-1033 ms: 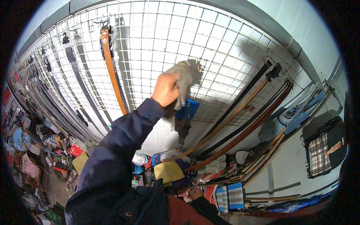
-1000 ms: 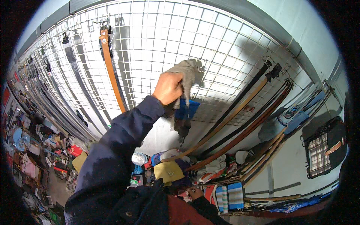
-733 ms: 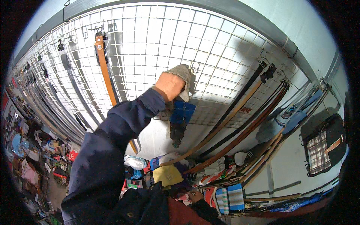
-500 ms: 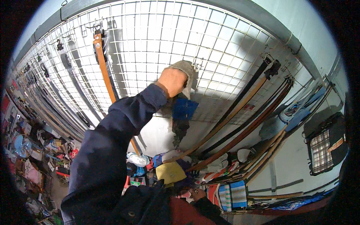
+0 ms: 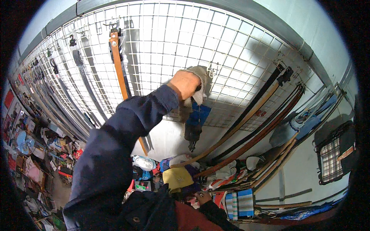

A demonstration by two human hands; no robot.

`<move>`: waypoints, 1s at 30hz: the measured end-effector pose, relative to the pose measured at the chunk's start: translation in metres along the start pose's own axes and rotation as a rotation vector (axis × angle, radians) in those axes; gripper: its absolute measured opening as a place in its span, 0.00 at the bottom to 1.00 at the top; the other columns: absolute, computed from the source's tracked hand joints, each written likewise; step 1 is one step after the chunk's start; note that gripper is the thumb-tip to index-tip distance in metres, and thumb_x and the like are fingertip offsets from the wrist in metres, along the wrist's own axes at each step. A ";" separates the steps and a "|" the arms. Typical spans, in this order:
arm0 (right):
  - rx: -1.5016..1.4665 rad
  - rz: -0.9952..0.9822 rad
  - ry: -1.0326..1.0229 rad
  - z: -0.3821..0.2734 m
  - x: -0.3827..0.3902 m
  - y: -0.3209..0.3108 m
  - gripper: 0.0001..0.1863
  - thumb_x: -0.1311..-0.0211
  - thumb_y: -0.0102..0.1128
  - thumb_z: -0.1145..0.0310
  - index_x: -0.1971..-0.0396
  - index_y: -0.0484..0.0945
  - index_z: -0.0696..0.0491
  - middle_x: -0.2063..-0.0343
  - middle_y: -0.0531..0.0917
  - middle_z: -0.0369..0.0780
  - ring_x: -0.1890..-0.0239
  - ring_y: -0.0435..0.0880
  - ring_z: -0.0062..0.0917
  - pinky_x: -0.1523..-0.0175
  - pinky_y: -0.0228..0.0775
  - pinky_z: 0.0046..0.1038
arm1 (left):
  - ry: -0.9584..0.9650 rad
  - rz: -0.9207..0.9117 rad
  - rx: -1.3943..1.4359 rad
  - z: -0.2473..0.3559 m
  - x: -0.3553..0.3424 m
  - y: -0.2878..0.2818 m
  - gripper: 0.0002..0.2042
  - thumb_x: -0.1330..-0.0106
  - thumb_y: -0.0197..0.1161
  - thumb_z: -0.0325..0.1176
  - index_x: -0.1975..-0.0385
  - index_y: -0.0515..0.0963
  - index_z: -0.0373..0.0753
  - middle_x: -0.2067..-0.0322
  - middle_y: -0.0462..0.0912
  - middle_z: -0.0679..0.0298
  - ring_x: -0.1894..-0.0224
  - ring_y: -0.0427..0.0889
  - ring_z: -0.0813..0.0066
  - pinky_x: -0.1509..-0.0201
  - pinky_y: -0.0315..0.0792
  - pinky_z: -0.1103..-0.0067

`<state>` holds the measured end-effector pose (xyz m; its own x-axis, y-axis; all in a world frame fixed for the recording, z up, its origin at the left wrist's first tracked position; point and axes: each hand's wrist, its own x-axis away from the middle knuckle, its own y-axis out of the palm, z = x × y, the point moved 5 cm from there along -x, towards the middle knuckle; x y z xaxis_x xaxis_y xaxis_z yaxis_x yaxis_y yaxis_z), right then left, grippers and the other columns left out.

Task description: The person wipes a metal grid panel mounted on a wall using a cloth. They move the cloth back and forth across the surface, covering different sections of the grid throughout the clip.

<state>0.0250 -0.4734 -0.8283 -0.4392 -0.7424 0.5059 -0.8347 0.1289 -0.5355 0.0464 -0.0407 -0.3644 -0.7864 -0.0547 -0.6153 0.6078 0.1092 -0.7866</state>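
My left hand (image 5: 185, 84) is raised at arm's length to the white wire grid (image 5: 162, 46), its fingers closed round a grey cloth (image 5: 202, 77). The cloth lies against the grid, beside a small metal hook (image 5: 211, 69). Just below hangs a blue card (image 5: 198, 114) with a dark item (image 5: 192, 133) under it, whose kind I cannot make out. Low in front of my body, my right hand (image 5: 203, 198) has its fingers curled; what they hold, if anything, is hidden. A folded yellow cloth (image 5: 177, 178) lies near it.
Belts hang from the grid on both sides, among them a tan belt (image 5: 120, 73) at left and a brown belt (image 5: 262, 136) at right. A striped blue bag (image 5: 243, 204) sits low right, a checked bag (image 5: 330, 163) on the right wall. Clutter (image 5: 58, 140) covers the lower left.
The whole view has shifted, so the grid and belts sit slightly farther right. My left hand stays near the same hook with the cloth. The blue card and dark item below it have turned.
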 end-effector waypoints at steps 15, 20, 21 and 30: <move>0.176 0.307 0.094 0.057 0.007 0.013 0.28 0.39 0.62 0.41 0.62 0.82 0.55 0.77 0.85 0.42 0.72 0.85 0.31 0.60 0.78 0.38 | -0.021 -0.066 -0.230 -0.033 0.088 0.001 0.07 0.48 0.59 0.34 0.80 0.81 0.40 0.77 0.83 0.52 0.70 0.84 0.51 0.65 0.77 0.62; -0.300 0.086 0.156 0.080 -0.008 0.027 0.26 0.38 0.63 0.44 0.62 0.82 0.56 0.73 0.86 0.42 0.71 0.86 0.30 0.61 0.78 0.35 | -0.047 0.082 -0.073 -0.025 0.084 0.007 0.07 0.49 0.60 0.33 0.78 0.81 0.38 0.75 0.82 0.50 0.69 0.82 0.47 0.64 0.76 0.60; -0.446 0.005 0.177 0.082 -0.008 0.026 0.26 0.38 0.64 0.45 0.62 0.82 0.56 0.71 0.87 0.42 0.70 0.86 0.30 0.61 0.78 0.35 | -0.109 -0.001 -0.108 -0.027 0.084 0.015 0.07 0.49 0.60 0.33 0.77 0.82 0.38 0.75 0.83 0.50 0.69 0.82 0.48 0.63 0.76 0.60; -0.400 -0.060 0.028 0.039 0.010 -0.004 0.20 0.35 0.65 0.54 0.61 0.81 0.59 0.67 0.85 0.45 0.66 0.87 0.30 0.63 0.82 0.36 | -0.633 0.077 0.187 -0.018 0.188 0.094 0.07 0.52 0.60 0.30 0.76 0.80 0.35 0.74 0.81 0.45 0.66 0.81 0.43 0.60 0.74 0.55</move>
<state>0.0366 -0.5068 -0.8472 -0.3898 -0.7392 0.5492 -0.9202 0.3352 -0.2020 -0.0466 -0.0229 -0.5528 -0.5583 -0.6321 -0.5374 0.7135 -0.0353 -0.6997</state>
